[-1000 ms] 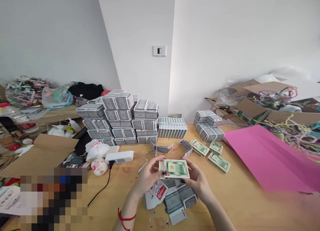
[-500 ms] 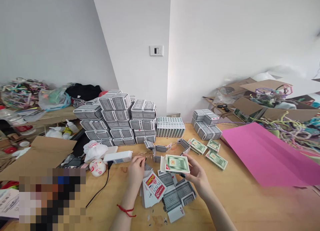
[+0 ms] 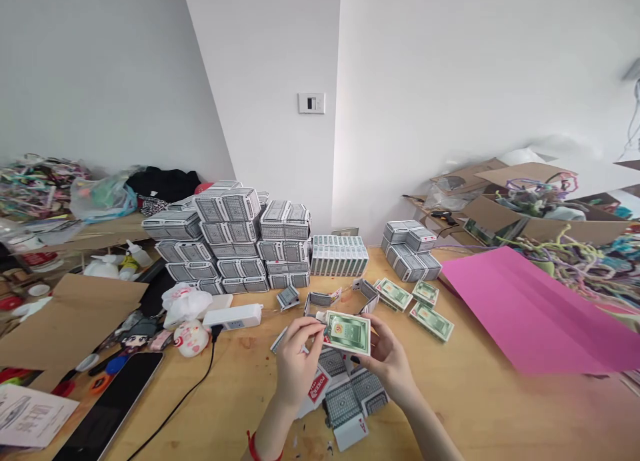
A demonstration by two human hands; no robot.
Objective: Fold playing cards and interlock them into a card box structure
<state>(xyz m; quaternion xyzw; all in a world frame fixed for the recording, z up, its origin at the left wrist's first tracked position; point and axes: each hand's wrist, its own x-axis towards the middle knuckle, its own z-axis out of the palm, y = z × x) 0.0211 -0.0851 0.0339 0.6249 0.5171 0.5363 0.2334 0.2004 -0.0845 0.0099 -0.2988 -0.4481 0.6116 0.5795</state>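
Both my hands hold a green-backed deck of cards (image 3: 349, 332) just above the wooden table (image 3: 500, 408). My left hand (image 3: 296, 364) pinches the deck's left edge with thumb and fingers. On the deck's right and underside, my right hand (image 3: 387, 359) curls round it. Below my hands lies a heap of loose cards and opened card boxes (image 3: 347, 398), one red-faced. A low wall of standing cards (image 3: 340, 296) sits just beyond the deck.
Stacks of grey card boxes (image 3: 235, 244) and a row of decks (image 3: 339, 256) stand at the back. More green decks (image 3: 431, 320) lie right of centre beside a pink sheet (image 3: 530, 314). A white device with a black cable (image 3: 233, 316), a phone (image 3: 113, 408) and cardboard (image 3: 70, 314) lie left.
My left hand left the deck, reached down to the table by the loose cards, then came back up and took the deck's left edge again. The view shifted slightly.
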